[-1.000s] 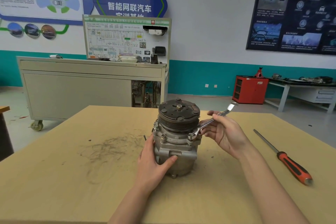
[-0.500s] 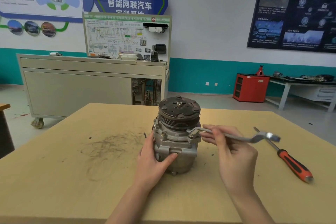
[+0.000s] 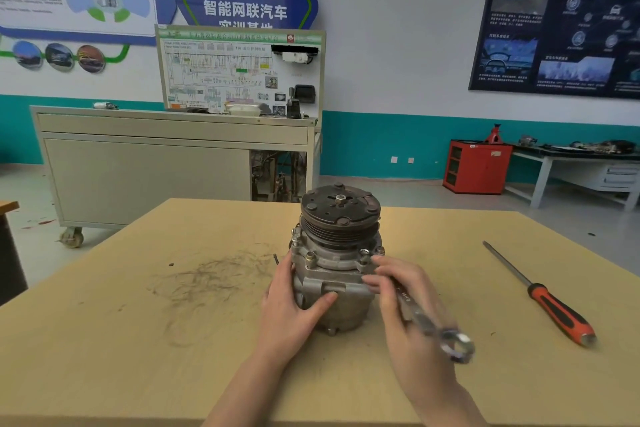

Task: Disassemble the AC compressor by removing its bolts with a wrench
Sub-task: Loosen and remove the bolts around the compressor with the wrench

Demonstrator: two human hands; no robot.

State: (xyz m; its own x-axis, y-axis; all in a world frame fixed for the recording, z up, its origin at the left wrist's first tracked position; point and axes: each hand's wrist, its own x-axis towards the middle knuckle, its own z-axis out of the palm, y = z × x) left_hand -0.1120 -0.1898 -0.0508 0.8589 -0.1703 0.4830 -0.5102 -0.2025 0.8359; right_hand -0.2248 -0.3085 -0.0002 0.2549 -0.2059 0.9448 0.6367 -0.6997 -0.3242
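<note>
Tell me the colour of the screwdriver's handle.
The screwdriver handle is orange with black patches; the head view shows it, lying on the table.

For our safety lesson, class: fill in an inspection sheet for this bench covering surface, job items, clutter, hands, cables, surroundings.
Surface: wooden table, dark scuff marks left of centre.
Job's things: AC compressor upright, pulley on top, flange bolts in place; wrench slanting toward the camera.
Clutter: orange-handled screwdriver lying at right.
Hands: left hand grips the compressor body; right hand holds the wrench shaft.
Cables: nothing seen.
Surroundings: wheeled training cabinet, red cabinet, workbench, wall posters.
</note>
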